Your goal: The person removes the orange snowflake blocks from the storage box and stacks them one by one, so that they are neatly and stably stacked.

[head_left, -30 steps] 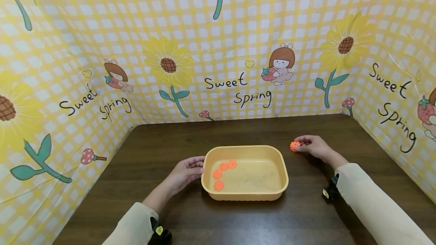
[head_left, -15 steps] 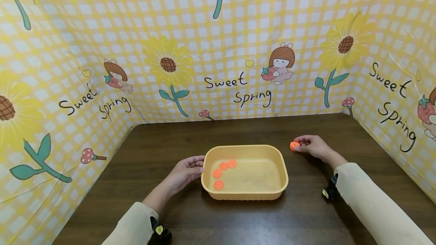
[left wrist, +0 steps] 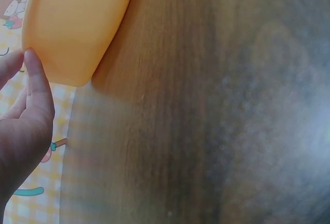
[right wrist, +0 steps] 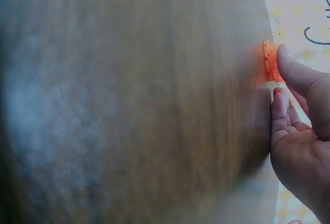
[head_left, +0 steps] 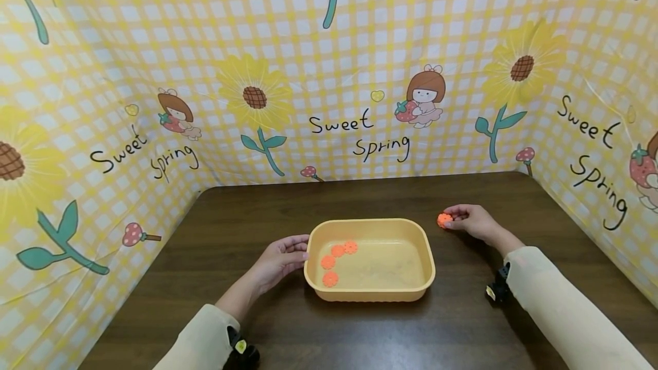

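Observation:
At the left end of a yellow plastic basin (head_left: 370,297), my left hand (head_left: 277,264) pinches the rim between thumb and fingers. The left wrist view shows thumb and fingertips meeting at the edge of the basin (left wrist: 77,28). Off the basin's right end, close over the table, my right hand (head_left: 475,221) pinches orange flower-shaped plastic discs (head_left: 444,221). In the right wrist view these discs (right wrist: 271,61) appear edge-on against the thumb, with notched edges, and look fitted together. Several loose orange discs (head_left: 328,262) lie flat inside the basin toward its left side.
The dark brown wooden table (head_left: 257,204) bears the basin near its middle. A yellow checked cloth (head_left: 329,73) with printed sunflowers hangs behind and along both sides. Each wrist carries a black camera, such as the right one (head_left: 497,290).

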`<state>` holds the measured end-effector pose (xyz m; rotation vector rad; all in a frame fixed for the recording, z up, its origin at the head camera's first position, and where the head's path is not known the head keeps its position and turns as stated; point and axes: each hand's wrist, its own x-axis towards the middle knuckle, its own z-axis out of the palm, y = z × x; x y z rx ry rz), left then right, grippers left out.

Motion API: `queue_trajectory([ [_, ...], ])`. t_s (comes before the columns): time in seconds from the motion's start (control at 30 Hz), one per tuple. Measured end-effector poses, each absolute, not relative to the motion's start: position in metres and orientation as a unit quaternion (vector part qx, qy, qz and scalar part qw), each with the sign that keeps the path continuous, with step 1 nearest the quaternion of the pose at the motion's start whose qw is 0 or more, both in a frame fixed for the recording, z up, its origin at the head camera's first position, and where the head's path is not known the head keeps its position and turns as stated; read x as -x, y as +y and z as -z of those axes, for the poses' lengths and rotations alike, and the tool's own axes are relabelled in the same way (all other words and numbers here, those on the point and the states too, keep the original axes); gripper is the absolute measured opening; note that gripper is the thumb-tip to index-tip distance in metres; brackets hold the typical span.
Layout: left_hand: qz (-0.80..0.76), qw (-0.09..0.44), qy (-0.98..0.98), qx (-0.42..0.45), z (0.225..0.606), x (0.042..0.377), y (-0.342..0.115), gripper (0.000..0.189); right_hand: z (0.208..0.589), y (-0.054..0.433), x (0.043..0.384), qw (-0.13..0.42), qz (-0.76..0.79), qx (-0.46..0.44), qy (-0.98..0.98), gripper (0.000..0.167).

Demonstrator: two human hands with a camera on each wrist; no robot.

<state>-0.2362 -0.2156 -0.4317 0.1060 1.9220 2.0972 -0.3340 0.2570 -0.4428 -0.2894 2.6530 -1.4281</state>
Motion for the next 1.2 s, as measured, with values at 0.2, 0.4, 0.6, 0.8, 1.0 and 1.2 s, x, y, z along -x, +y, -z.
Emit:
queue_trajectory([
  [0.2, -0.729, 0.149, 0.667, -0.037, 0.431, 0.237, -0.215, 0.054, 0.444, 0.258, 0.334, 0.055, 0.481, 0.099, 0.869, 0.046],
  [0.4, -0.728, 0.148, 0.668, -0.036, 0.430, 0.237, -0.214, 0.055, 0.444, 0.262, 0.333, 0.048, 0.480, 0.106, 0.869, 0.047],
  [0.6, -0.726, 0.147, 0.671, -0.030, 0.429, 0.235, -0.214, 0.053, 0.443, 0.263, 0.331, 0.036, 0.487, 0.107, 0.866, 0.047],
  [0.8, -0.725, 0.146, 0.672, -0.031, 0.429, 0.235, -0.215, 0.053, 0.441, 0.265, 0.328, 0.013, 0.495, 0.099, 0.863, 0.048],
  [1.0, -0.726, 0.146, 0.671, -0.029, 0.429, 0.235, -0.214, 0.053, 0.432, 0.262, 0.324, 0.003, 0.496, 0.098, 0.863, 0.051],
  [1.2, -0.726, 0.145, 0.671, -0.029, 0.430, 0.235, -0.214, 0.053, 0.418, 0.251, 0.319, -0.003, 0.496, 0.104, 0.862, 0.050],
])
